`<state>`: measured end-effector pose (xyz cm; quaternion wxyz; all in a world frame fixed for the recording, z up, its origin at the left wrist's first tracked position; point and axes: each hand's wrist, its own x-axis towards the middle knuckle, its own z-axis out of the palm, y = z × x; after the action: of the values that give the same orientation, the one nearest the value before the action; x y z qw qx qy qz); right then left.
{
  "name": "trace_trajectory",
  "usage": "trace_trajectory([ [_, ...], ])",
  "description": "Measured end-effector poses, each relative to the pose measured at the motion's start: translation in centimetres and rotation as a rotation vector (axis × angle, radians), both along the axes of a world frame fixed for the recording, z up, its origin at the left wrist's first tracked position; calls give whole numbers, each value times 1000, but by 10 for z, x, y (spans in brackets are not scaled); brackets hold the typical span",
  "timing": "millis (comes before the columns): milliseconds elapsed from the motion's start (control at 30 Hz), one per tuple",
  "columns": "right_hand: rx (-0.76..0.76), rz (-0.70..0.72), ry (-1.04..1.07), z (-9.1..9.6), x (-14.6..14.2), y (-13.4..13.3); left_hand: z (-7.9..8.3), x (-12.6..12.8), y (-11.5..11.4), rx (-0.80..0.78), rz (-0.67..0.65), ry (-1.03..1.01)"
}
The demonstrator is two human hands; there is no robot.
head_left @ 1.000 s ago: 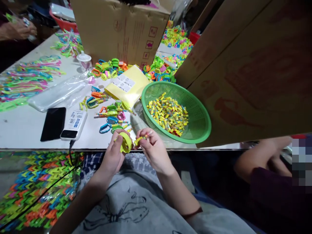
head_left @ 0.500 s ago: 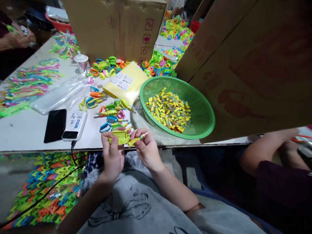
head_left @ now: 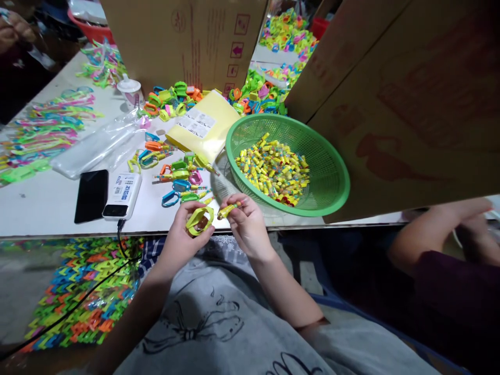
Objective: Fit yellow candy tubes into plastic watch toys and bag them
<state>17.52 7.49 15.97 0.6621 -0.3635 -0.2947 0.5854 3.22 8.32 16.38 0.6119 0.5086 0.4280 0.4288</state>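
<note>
My left hand [head_left: 182,234] is closed on a yellow-green plastic ring-shaped piece [head_left: 191,228], its opening turned toward me. Between the thumb and fingers of my right hand [head_left: 250,227] is a small yellow tube [head_left: 225,211] with coloured bits at one end. The two pieces are close together but apart, just over the table's front edge. Beyond my hands lie several coloured plastic pieces with similar sticks [head_left: 182,185]. A green basket [head_left: 339,205] holds a heap of small yellow tubes [head_left: 273,169].
A phone [head_left: 90,197] and a white power bank [head_left: 122,195] with a cable lie left, near clear plastic bags [head_left: 94,151]. A yellow packet [head_left: 203,125] sits before a cardboard box [head_left: 187,47]; another box [head_left: 422,114] stands right. Other people's arms [head_left: 424,237] show at both sides.
My left hand has turned the yellow-green piece so its ring opening faces me. My right hand still holds the yellow tube, now tilted differently and slightly farther right. The view has shifted a little.
</note>
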Motion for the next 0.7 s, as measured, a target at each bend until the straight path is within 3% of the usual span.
trace_trajectory([
  [367,-36,-18,42,-4,-9,-2,5,-1,-6,146,5,130],
  [700,6,-21,-39,-4,-8,-3,10,1,-8,59,-9,34],
])
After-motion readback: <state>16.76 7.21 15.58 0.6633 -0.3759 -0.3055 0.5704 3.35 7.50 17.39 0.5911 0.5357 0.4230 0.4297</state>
